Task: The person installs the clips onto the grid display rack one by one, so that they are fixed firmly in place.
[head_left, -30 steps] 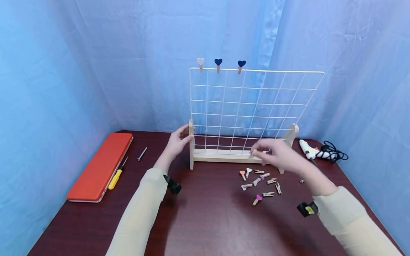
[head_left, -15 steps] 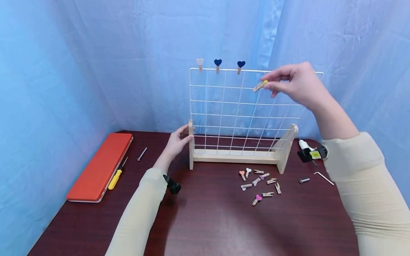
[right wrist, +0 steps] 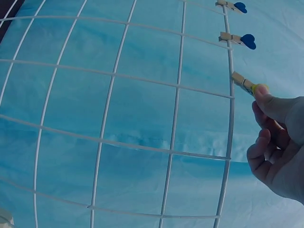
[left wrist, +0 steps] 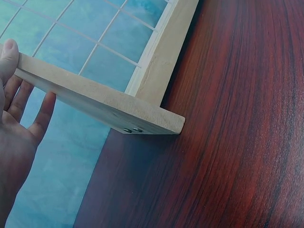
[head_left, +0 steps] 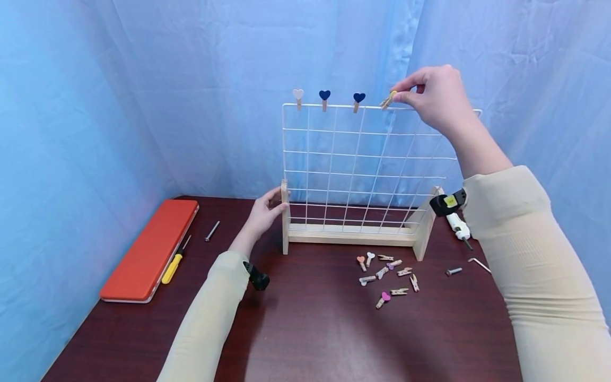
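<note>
My right hand (head_left: 436, 98) pinches a small wooden clothespin (right wrist: 243, 82) with a yellow top between thumb and forefinger. Its wooden tip is right at the top wire of the white wire grid (head_left: 353, 156). Along that wire stand a clothespin with a white heart (head_left: 298, 95) and two with dark blue hearts (head_left: 324, 96). My left hand (head_left: 261, 215) grips the left upright (left wrist: 95, 92) of the grid's wooden stand, thumb on the near side and fingers behind. Two screw heads (left wrist: 132, 129) show low on that upright.
Several loose clothespins (head_left: 382, 301) lie on the dark table before the stand. To the right are a bolt (head_left: 454, 271), a hex key (head_left: 479, 265) and a white glue gun (head_left: 458, 227). At left lie a red case (head_left: 150, 249), a yellow screwdriver (head_left: 172, 268) and another bolt (head_left: 212, 231).
My right hand has risen from low in front of the stand to the grid's top wire, carrying the yellow-topped clothespin. The left hand has stayed on the upright.
</note>
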The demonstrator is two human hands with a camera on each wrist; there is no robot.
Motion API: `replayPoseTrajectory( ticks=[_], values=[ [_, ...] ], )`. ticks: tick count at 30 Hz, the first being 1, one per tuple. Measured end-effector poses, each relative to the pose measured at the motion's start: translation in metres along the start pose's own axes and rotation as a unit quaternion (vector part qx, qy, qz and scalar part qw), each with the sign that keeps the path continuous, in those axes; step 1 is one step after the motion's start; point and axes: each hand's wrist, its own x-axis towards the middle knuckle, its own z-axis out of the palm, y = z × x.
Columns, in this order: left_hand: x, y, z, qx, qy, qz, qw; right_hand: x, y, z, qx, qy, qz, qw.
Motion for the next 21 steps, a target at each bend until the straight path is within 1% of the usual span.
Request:
replayPoseTrajectory(
  ticks=[6, 9, 13, 15, 20, 21],
  values=[
    [-0.001, 0.002, -0.001, 0.006, 0.003, -0.002, 1.0000, 0.004, -0.004, 0.003, -0.042, -0.013, -0.048, 0.998],
    [0.000, 0.001, -0.002, 0.009, 0.006, -0.006, 0.9999, 0.005, -0.005, 0.005, -0.041, -0.012, -0.053, 0.998],
    [0.001, -0.002, -0.002, 0.010, 0.008, -0.011, 0.9999, 0.004, -0.005, 0.009, -0.021, -0.013, -0.045, 0.999],
    [0.003, -0.008, -0.002, 0.004, 0.008, -0.010, 0.9999, 0.003, -0.005, 0.010, -0.008, -0.005, -0.050, 0.999],
    [0.010, -0.027, -0.001, -0.001, 0.011, 0.006, 0.9999, -0.006, 0.001, 0.006, 0.038, 0.024, -0.081, 0.996],
    [0.011, -0.029, -0.001, 0.002, 0.014, 0.010, 0.9998, -0.009, 0.003, 0.006, 0.054, 0.027, -0.090, 0.994]
  ],
)
